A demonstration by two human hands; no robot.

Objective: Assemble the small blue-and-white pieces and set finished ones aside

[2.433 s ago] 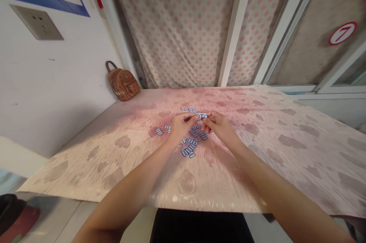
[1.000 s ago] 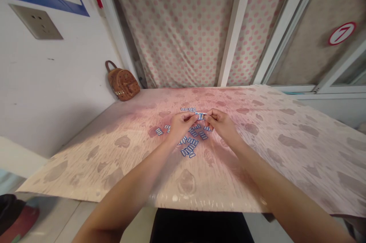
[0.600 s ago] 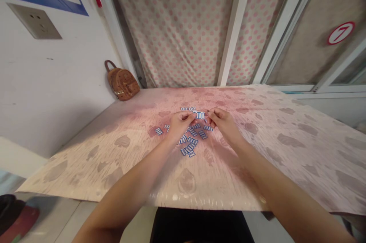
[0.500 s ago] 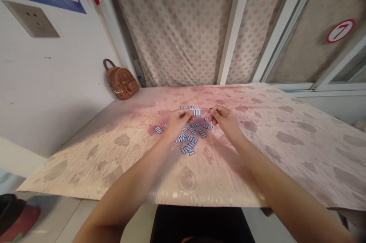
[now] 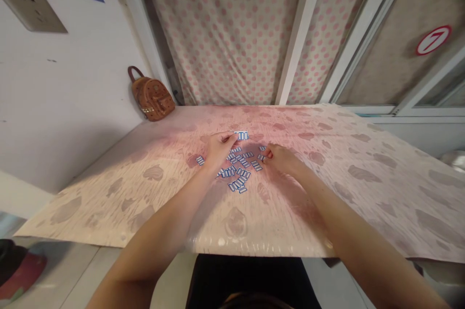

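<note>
Pinched between the thumb and fingers of my left hand [image 5: 218,146] is a small flat white-and-blue striped piece [image 5: 241,135], held above the table. Right of the pile, the fingers of my right hand [image 5: 279,158] are closed at the edge of another striped piece [image 5: 260,158] and cover part of it. A further piece [image 5: 262,148] lies just beyond those fingertips. Between and below both hands, several similar pieces [image 5: 242,160] lie scattered and partly overlapping. One piece [image 5: 200,160] lies apart, left of my left wrist.
A patterned pinkish cloth [image 5: 156,212] covers the table. At the back left, a small brown backpack-shaped bag [image 5: 153,98] leans by the wall. Behind the table hangs a dotted curtain [image 5: 225,33] between white frames.
My right hand has come down and slightly left onto a striped piece on the table. My left hand, still pinching its piece, has shifted a little left and away from me.
</note>
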